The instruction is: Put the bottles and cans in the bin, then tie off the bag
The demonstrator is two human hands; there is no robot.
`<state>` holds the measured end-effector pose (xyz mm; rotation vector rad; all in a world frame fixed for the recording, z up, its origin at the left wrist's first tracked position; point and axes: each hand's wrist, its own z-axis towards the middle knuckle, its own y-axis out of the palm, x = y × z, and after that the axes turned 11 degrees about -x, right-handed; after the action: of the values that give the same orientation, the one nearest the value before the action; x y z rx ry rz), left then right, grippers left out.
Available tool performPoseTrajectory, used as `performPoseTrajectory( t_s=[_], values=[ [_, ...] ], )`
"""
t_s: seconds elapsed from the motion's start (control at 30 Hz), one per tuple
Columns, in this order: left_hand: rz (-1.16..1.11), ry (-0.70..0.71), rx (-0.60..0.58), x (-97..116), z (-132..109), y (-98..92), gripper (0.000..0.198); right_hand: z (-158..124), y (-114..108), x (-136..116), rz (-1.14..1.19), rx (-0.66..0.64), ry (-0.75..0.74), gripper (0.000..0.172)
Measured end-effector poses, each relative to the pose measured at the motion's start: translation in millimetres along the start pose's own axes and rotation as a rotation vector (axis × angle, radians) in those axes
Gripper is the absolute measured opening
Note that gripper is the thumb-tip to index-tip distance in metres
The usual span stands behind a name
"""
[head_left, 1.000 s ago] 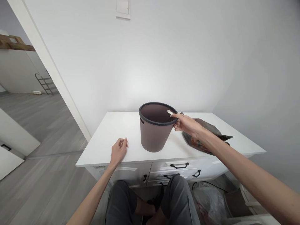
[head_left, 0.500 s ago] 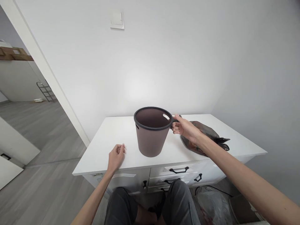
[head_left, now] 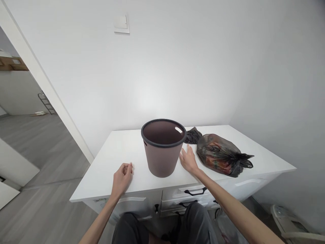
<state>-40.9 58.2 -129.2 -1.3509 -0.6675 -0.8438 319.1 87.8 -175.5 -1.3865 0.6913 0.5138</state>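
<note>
A brown plastic bin (head_left: 161, 156) with a dark rim stands upright on the white cabinet top (head_left: 116, 159), empty inside. My right hand (head_left: 189, 159) lies flat on the top just right of the bin, fingers stretched out, holding nothing. My left hand (head_left: 122, 178) rests near the front edge, left of the bin, its fingers loosely curled with nothing visible in them. A filled dark plastic bag (head_left: 222, 155) lies on its side to the right of my right hand. A small crumpled black bag (head_left: 192, 135) sits behind it, by the bin's rim.
The cabinet has drawers with black handles (head_left: 194, 192) below the top. My knees (head_left: 193, 223) are in front of it. A wall switch (head_left: 121, 23) is above. An open doorway is at the left, with grey floor beyond.
My right hand let go of the bin's rim and dropped flat onto the cabinet top beside it. The left hand stayed in place. The view shifted slightly.
</note>
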Motion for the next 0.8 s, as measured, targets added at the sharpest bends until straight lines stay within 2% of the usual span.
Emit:
performPoseTrajectory(
  t_s=[0.1, 0.23, 0.37, 0.47, 0.63, 0.8],
  values=[
    [0.016, -0.022, -0.002, 6.8, -1.9, -0.7, 0.051, 16.4, 12.4, -2.7, -0.207, 0.011, 0.042, 0.058],
    [0.021, -0.030, 0.003, 8.2, -3.3, -0.4, 0.049, 47.2, 8.7, 0.5, -0.487, 0.011, 0.109, 0.063],
    [-0.006, -0.035, -0.013, 4.9, -4.6, 0.9, 0.048, 67.5, 2.0, 10.1, -0.523, -0.005, 0.128, 0.063],
    [-0.018, -0.023, -0.026, 1.0, -4.5, 2.7, 0.047, 71.8, 1.8, 17.1, -0.526, -0.024, 0.126, 0.061],
    [-0.002, -0.009, -0.009, -5.5, -2.8, 5.2, 0.046, 56.5, 7.2, 20.8, -0.551, -0.076, 0.066, 0.059],
    [-0.002, 0.003, -0.009, -11.6, -2.5, 6.5, 0.046, 8.6, 13.2, 21.8, -0.567, -0.111, -0.033, 0.057]
  ],
)
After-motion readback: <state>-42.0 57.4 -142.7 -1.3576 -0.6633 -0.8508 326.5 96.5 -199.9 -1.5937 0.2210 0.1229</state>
